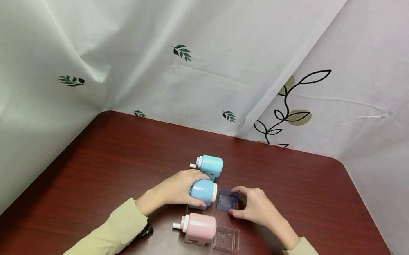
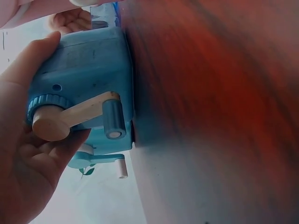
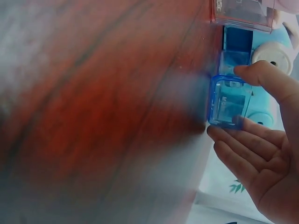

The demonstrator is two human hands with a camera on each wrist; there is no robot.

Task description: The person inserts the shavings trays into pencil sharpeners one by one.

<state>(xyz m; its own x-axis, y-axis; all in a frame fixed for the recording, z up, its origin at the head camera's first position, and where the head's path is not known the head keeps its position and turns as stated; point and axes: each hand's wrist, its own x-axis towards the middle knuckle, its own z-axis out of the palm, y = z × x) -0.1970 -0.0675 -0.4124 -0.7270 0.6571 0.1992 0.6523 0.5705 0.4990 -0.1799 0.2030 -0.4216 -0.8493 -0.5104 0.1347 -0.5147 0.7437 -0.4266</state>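
Head view looks down; closer wrist views share the blue sharpener (image 2: 93, 65).

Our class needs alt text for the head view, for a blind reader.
A left hand grips a blue pencil sharpener while the right hand holds a translucent drawer; a turquoise sharpener stands behind, a pink one nearer.

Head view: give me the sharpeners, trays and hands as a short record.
left hand: grips blue sharpener
right hand: pinches blue clear tray, right of blue sharpener
pink sharpener: nearest the person, crank to the left
pink clear tray: at pink sharpener's right
teal sharpener: beyond blue sharpener
surface: dark red table
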